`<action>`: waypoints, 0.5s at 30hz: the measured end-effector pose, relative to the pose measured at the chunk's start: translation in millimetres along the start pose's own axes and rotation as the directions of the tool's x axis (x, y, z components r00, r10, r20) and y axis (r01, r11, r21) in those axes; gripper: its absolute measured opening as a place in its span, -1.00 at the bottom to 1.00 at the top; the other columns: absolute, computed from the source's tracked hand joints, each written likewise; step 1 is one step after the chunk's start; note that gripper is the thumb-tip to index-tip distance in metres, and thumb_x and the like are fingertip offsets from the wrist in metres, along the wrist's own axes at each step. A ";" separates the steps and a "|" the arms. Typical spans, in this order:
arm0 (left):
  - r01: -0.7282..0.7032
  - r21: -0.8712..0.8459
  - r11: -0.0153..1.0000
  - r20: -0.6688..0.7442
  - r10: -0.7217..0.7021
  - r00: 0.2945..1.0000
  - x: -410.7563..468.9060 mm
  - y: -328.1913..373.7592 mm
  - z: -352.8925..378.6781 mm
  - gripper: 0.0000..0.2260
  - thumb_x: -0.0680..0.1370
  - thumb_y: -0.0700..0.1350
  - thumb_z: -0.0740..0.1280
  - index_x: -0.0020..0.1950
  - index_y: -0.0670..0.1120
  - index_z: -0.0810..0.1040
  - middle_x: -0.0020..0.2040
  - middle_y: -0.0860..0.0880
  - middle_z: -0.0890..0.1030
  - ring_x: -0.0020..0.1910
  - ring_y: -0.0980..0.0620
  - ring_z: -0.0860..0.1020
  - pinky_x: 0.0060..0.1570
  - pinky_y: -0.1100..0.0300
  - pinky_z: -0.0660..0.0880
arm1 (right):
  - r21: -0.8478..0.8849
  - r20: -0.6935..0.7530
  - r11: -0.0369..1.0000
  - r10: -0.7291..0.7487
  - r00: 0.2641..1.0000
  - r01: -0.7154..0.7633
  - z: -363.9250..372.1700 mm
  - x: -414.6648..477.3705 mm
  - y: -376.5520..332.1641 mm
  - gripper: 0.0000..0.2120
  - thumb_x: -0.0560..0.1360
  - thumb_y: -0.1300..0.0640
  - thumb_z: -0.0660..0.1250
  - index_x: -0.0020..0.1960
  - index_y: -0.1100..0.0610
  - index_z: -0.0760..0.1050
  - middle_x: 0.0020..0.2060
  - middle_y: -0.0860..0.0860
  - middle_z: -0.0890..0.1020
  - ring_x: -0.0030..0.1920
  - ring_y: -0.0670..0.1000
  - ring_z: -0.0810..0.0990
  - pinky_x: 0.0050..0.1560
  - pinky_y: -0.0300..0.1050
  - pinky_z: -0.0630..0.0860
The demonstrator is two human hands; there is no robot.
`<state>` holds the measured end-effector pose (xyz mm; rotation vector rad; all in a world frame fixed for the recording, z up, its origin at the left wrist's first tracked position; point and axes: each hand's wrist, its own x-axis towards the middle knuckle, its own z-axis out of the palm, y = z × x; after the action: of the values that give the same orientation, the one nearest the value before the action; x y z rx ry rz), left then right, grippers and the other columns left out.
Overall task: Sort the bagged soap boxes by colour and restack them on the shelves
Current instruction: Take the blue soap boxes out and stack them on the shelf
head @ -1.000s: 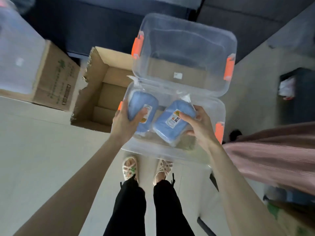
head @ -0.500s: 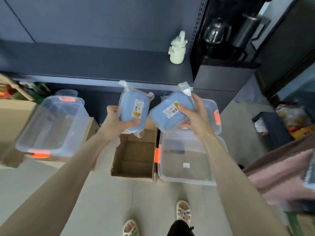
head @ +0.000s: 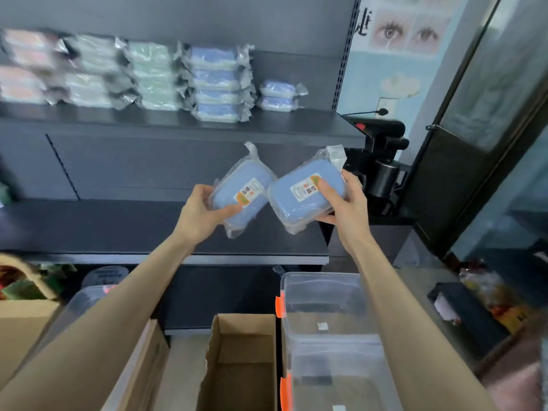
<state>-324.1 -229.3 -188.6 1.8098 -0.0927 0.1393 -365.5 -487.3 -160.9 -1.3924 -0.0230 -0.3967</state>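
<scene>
Two bagged blue soap boxes are in the air in front of me, one in each grip. My left grip (head: pixel 198 213) clasps the left blue box (head: pixel 237 191) by its lower end, thumb across the front beside the label. My right grip (head: pixel 347 203) clasps the right blue box (head: pixel 305 194) by its right edge, thumb pressed on the label. Both hang below and in front of the short blue stack (head: pixel 277 96), the two-high pile at the right end of the upper shelf (head: pixel 296 126). Whether the boxes' near corners touch, I cannot tell. Just left of the short blue stack stands the tall blue stack (head: pixel 218 84), four high, and further left are green stacks (head: pixel 151 75) and pink stacks (head: pixel 23 66), blurred. I judge these boxes light and rigid inside a loose, glossy bag, so the film may slide over the shell. They are best held across the hard body, thumb on top and fingers beneath, never by the crimped bag tail, which would crumple. Stacked bags look slick, so each wants laying flat and square. Far below the short blue stack, the clear tub (head: pixel 320 275) with orange latches shows no bags, only a small white sticker on its base. The open cardboard box (head: pixel 246 324) just left of the tub shows bare card inside.
</scene>
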 end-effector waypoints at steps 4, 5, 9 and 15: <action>-0.058 -0.155 0.986 0.005 0.059 0.998 47.2 26.2 10.0 -0.60 0.39 -0.11 0.53 0.16 -0.03 0.47 0.08 -0.02 0.61 0.05 0.00 0.61 -0.05 0.12 0.56 | 0.061 0.060 0.998 -0.022 0.998 0.018 9.2 46.0 -13.5 -0.48 0.42 0.14 0.46 0.35 0.08 0.41 -0.09 -0.25 0.65 0.02 -0.07 0.67 -0.11 0.05 0.65; -0.056 -0.204 0.977 0.012 0.060 0.998 60.0 33.4 13.2 -0.62 0.41 -0.12 0.51 0.17 -0.03 0.48 0.10 -0.03 0.61 0.04 0.00 0.61 -0.12 0.14 0.55 | 0.073 0.082 0.997 -0.024 0.996 0.018 9.9 59.5 -15.7 -0.49 0.43 0.19 0.42 0.35 0.08 0.40 -0.08 -0.23 0.66 0.03 -0.05 0.67 -0.08 0.07 0.64; -0.075 -0.291 0.954 0.026 0.086 0.996 108.7 52.2 23.1 -0.57 0.49 -0.10 0.43 0.29 0.02 0.35 0.10 -0.03 0.57 -0.08 0.04 0.63 -0.29 0.18 0.56 | 0.103 0.136 0.994 -0.049 0.990 0.035 12.8 111.1 -20.6 -0.51 0.48 0.31 0.38 0.37 0.07 0.40 0.09 -0.03 0.66 0.10 0.02 0.65 0.00 0.11 0.62; -0.125 -0.270 0.955 0.068 0.149 0.987 174.6 65.5 31.7 -0.81 0.60 0.03 0.24 0.18 0.21 0.32 0.04 0.01 0.58 -0.24 0.12 0.63 -0.44 0.17 0.54 | -0.014 0.112 0.990 -0.139 0.984 0.141 19.5 175.0 -26.9 -0.49 0.43 0.22 0.46 0.34 0.04 0.43 0.11 -0.04 0.66 0.13 -0.01 0.64 0.06 -0.05 0.62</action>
<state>-158.8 -273.9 -108.0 1.5414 -0.2872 0.1386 -205.5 -517.2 -88.4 -1.4382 -0.2089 -0.4368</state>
